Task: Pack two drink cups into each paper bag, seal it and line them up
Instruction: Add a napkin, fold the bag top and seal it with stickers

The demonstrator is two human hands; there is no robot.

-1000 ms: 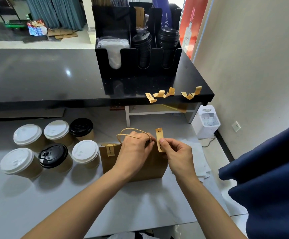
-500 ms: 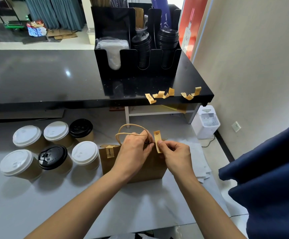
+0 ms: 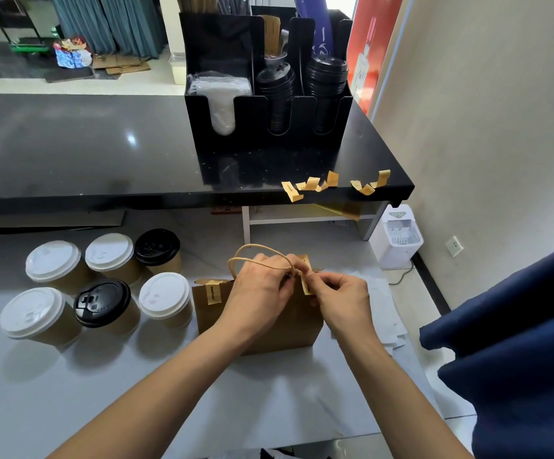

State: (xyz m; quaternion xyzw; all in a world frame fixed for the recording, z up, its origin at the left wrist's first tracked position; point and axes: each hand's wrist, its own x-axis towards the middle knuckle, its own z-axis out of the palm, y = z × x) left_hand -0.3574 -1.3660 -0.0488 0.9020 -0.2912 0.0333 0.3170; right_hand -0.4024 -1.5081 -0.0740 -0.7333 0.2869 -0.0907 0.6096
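Bag: brown paper, upright on the pale table, near its right end; top folded closed, rope handles arching above.
First sticker: already over the left part of the fold; its print looks like "Good luck", too small to be sure.
Second sticker: tan strip at the right part of the fold, lower end hanging down the front face.
Left hand: fingers curled, pinching the bag's top edge at the handle base, holding the fold closed.
Right hand: thumb and forefinger pinch the second sticker against the bag.
Doing it well: my judgement — keep the fold flat with the left hand, lay the strip evenly across the fold and rub it down on both sides, clear of the handles.
Cups: six lidded, just left of the bag; four white lids, two black; the front black lid's embossing is unreadable.
Spare stickers: curled along the black counter edge; print illegible.
Organiser: black, holding stacked lids.
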